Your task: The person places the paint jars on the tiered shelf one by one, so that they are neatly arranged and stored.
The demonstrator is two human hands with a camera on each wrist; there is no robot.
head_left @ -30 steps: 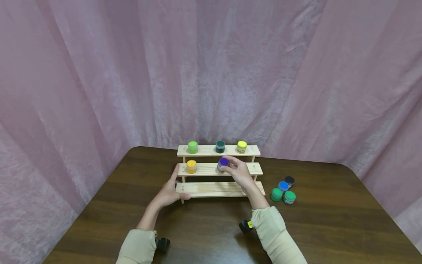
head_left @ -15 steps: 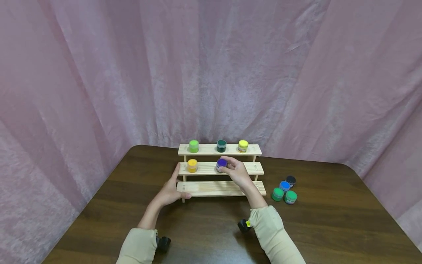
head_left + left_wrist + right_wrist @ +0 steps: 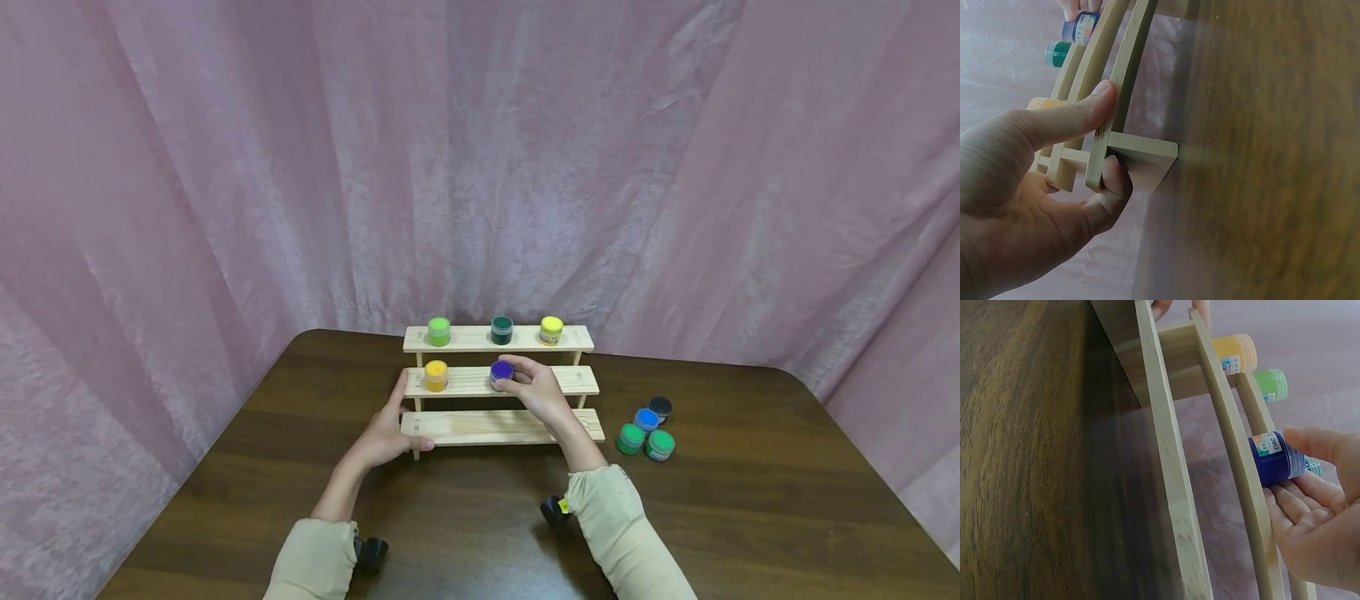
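A three-tier wooden rack (image 3: 480,427) stands on the table. My left hand (image 3: 385,435) grips its left end, with the thumb on the front of the lowest shelf and a finger curled beneath, as the left wrist view shows. My right hand (image 3: 542,393) pinches a small purple-lidded paint jar (image 3: 1267,461) between thumb and fingers; the jar stands upright on the middle shelf, near its centre. To its left on that shelf is an orange-yellow jar (image 3: 436,377). Along the top shelf are a light green jar (image 3: 438,332), a dark green jar (image 3: 502,331) and a yellow jar (image 3: 551,332).
Right of the rack, several jars stand clustered on the brown table (image 3: 750,483): a black-lidded jar (image 3: 660,407), a blue-lidded jar (image 3: 647,421) and two green ones, including a green jar (image 3: 661,446). A pink curtain (image 3: 480,167) hangs behind the table.
My right hand has shifted the purple-lidded jar slightly left along the middle shelf. The left hand keeps its grip on the rack, and the other jars stay where they were.
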